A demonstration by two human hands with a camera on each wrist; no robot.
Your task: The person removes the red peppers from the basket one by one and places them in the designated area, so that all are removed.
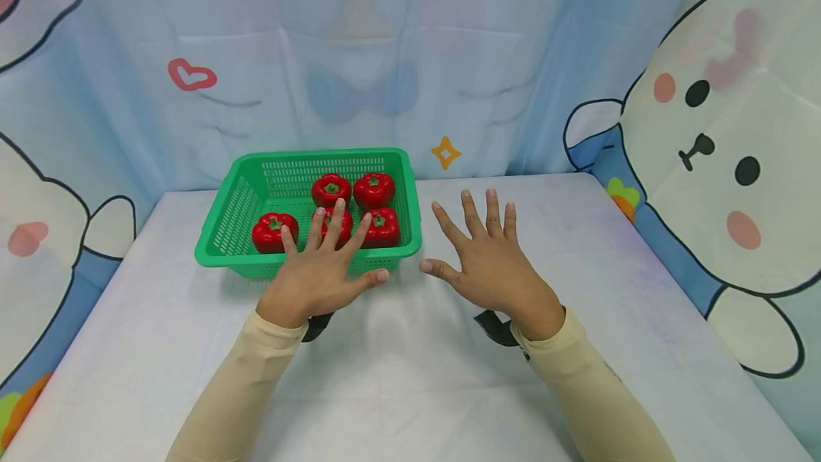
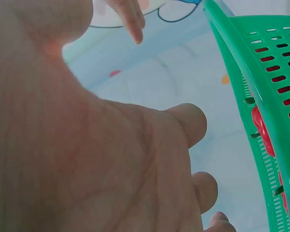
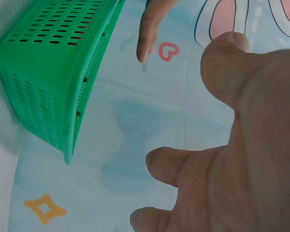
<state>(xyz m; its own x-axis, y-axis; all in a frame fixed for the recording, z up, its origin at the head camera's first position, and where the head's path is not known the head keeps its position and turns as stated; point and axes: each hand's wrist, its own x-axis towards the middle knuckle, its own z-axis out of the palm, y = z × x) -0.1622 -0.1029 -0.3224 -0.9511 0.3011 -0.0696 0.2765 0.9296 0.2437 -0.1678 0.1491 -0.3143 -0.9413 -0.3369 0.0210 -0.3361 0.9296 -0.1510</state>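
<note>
A green plastic basket [image 1: 250,260] with slotted walls stands at the back left of the table, holding several red bell peppers [image 1: 375,191] with green stems. My left hand [image 1: 314,280] is spread over the basket's near rim, its fingers straight and overlapping the front peppers in the head view. To the right of the basket, my right hand [image 1: 494,266] is held palm down with fingers fanned out and nothing in it. Both wrist views show bare palms, with the basket wall [image 2: 261,72] beside the left hand and the basket's outer side [image 3: 38,72] across from the right.
A white cloth covers the table [image 1: 398,391]. Behind it hangs a light blue curtain [image 1: 449,55] with printed cartoon figures, and a large printed bear [image 1: 725,162] lines the right side. Dark straps [image 1: 497,326] sit at both wrists.
</note>
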